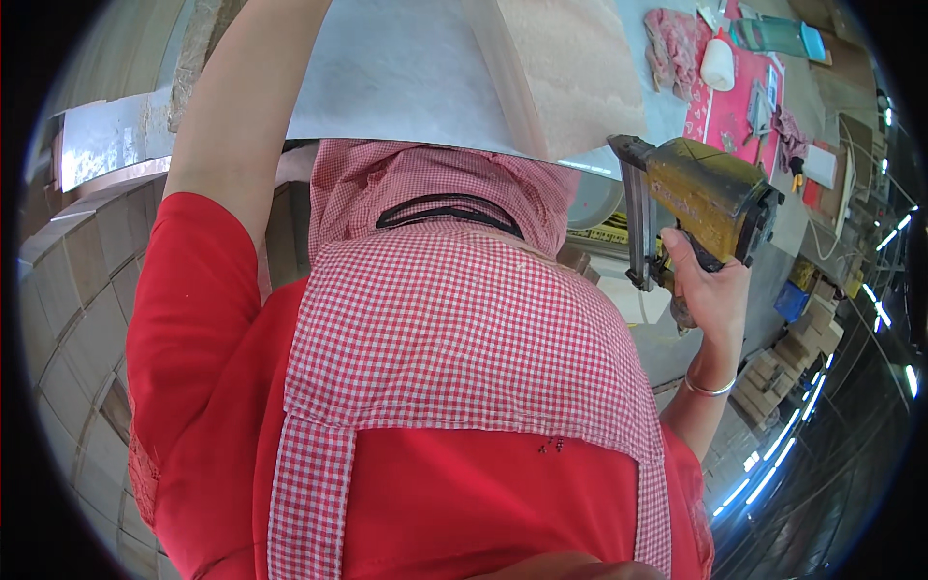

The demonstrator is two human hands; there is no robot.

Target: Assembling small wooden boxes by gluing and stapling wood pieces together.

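by the near edge of the counter [396, 82], on the person's right, the right hand [713, 285] holds a worn yellow-and-black nail gun [701, 184], its grip wrapped round the handle. the tool's nose points left, close by the near right corner of a pale wooden piece [580, 68] on the counter; whether the two touch, i cannot tell. the left forearm [246, 97] reaches away past the upper edge of view, so the left hand is out of sight and i cannot tell its grip. farther right lie a crumpled pink cloth [670, 43], a white bottle [717, 64] and a teal bottle [773, 37]. a checked apron [464, 329] covers the person's front.
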